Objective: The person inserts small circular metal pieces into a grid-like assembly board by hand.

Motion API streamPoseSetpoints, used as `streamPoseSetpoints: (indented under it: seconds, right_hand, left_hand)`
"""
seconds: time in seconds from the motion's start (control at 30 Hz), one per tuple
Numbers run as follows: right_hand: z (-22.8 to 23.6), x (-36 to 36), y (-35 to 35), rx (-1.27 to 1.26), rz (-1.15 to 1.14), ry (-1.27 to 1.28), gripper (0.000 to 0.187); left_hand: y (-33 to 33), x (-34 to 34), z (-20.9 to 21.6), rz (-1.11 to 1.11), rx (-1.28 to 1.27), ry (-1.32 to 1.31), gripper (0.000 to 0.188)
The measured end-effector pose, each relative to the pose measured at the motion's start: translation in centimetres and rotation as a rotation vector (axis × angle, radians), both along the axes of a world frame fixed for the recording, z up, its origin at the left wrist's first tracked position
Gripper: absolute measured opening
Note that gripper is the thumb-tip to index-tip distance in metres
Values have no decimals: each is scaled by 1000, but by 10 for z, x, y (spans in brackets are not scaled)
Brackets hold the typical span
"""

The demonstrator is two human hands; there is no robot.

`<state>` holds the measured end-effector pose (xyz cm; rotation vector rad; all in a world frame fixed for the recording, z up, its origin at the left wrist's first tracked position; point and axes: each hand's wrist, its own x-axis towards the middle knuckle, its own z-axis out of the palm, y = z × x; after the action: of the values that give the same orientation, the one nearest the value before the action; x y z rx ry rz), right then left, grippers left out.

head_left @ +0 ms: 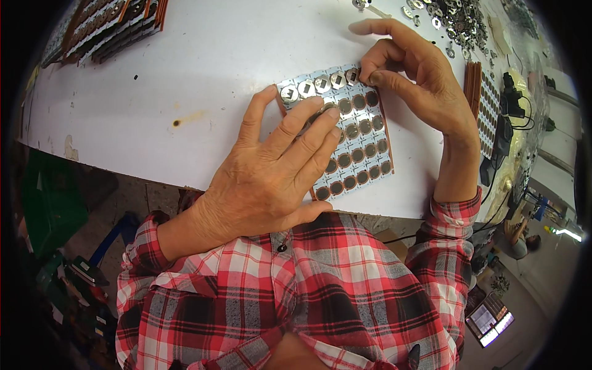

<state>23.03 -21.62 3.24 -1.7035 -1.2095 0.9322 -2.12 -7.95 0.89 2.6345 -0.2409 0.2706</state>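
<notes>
White table (203, 55) lies beneath the grip; a green bin (55, 200) stands below its edge, well left of the left hand (265, 172). Left stack (111, 31): far beyond that hand, to its left. Right stack (487, 111): just right of the right hand (425, 80). Metal pile (459, 24): beyond the right hand. Left hand: spread over the panel (367, 139), index fingertip at the far left corner, thumb by the near edge. Right hand: thumb and index finger drawn together at the far right corner; whether they pinch anything cannot be told.

Handling (judged): the panel should be light and stiff, prone to slide on the smooth table, and best held by its rims. The clips (306, 88) look thin and slippery, best pinched at their edges; the discs (350, 182) are better left untouched.

Counts: panel under the hands, 1; stacks, 2; pile, 1, its pieces too many to count; clips plainly visible in the far row, 5; discs in the near row, 6.
</notes>
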Motion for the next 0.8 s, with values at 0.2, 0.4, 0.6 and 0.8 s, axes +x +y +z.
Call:
streamPoseSetpoints:
  seconds: [0.2, 0.4, 0.6, 0.8]
  right_hand:
    - [-16, 3, 13, -31, -84, 10, 56]
    - [-7, -26, -1, 82, -261, -119, 59]
    - [-12, -47, -7, 81, -440, -368, 53]
    - [-18, -52, -7, 105, -568, -290, 47]
  left_hand:
    - [-1, 1, -1, 4, 8, -10, 83]
    - [0, 0, -1, 8, 13, -4, 82]
    - [1, 1, -1, 3, 12, -14, 82]
    - [1, 1, -1, 8, 9, -18, 82]
